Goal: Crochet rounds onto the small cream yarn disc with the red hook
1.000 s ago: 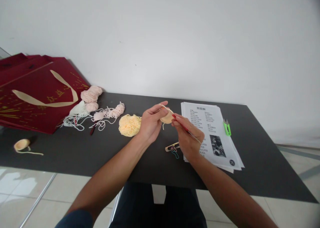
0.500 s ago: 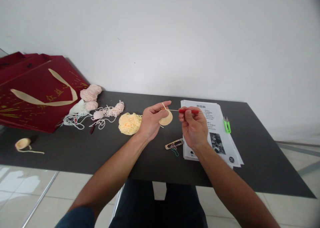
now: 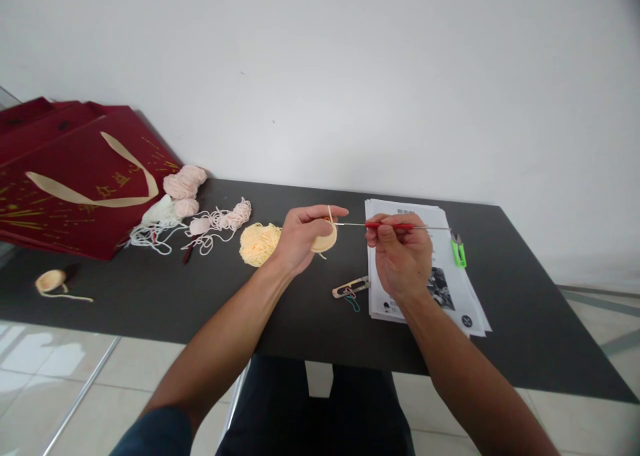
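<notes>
Red bags (image 3: 75,176) are seen at the far left, with pink yarn (image 3: 185,182) placed beside them on the table (image 3: 520,323). A yellow yarn ball (image 3: 259,245) is set just left of the left hand (image 3: 301,241), by which a round yellow piece (image 3: 325,242) is pinched above the table. A red-handled hook (image 3: 390,225) is gripped by the right hand's (image 3: 404,256) thumb and fingers, its shaft pointed at the piece; whether a stitch is entered cannot be told. Green snips (image 3: 459,253) are laid farther right.
</notes>
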Motion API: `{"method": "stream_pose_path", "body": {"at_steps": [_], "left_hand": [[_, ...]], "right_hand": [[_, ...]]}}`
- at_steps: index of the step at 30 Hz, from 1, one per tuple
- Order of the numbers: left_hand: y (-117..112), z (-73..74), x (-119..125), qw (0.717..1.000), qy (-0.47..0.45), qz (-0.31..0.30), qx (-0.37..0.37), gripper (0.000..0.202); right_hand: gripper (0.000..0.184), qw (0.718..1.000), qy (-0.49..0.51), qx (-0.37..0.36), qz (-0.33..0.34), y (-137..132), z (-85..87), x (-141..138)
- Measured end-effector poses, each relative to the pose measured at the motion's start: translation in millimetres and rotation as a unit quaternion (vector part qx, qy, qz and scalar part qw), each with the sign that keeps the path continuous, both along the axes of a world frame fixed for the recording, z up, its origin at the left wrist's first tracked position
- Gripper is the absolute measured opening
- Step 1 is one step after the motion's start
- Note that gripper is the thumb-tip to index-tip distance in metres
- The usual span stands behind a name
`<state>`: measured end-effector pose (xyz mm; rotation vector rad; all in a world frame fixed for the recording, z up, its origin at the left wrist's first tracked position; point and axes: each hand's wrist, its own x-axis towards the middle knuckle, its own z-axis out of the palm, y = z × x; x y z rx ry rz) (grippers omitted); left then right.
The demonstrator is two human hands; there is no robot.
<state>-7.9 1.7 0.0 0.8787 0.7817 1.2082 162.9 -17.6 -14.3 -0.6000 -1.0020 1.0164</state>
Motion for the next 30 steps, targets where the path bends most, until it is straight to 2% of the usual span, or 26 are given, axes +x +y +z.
{"method": "stream_pose_path", "body": {"at_steps": [8, 16, 19, 22, 26, 28, 30], "left_hand": [[5, -6.0, -5, 0.997, -0.035, -0.061, 0.01, 0.03], [8, -6.7, -8, 0.994, -0.045, -0.103, 0.01, 0.021], [6, -5.9, -8, 0.997, -0.015, -0.074, 0.025, 0.024], [3, -4.5, -5, 0.996, 0.034, -0.022, 0.077, 0.032], [1, -5.7, 2, 0.985, 0.106, 0.005, 0.14, 0.021], [0, -7.8, 6, 0.984, 0.119, 0.01, 0.13, 0.02], [0, -10.0, 9, 0.988, 0.114, 0.023, 0.097, 0.029]], "right_hand": [[0.017, 1.0, 0.0, -0.013, 0.028, -3, 3.9, 1], [0.024, 0.987, 0.05, -0.117, 0.098, 0, 4.9, 5], [0.028, 0.974, 0.088, -0.171, 0.115, 3, 1.2, 6], [0.03, 0.96, 0.133, -0.21, 0.131, 4, -2.5, 5], [0.029, 0.951, 0.172, -0.224, 0.128, 2, -4.8, -1], [0.029, 0.952, 0.175, -0.226, 0.113, 0, -5.0, -5], [0.027, 0.958, 0.163, -0.22, 0.089, -2, -5.1, -10]]}}
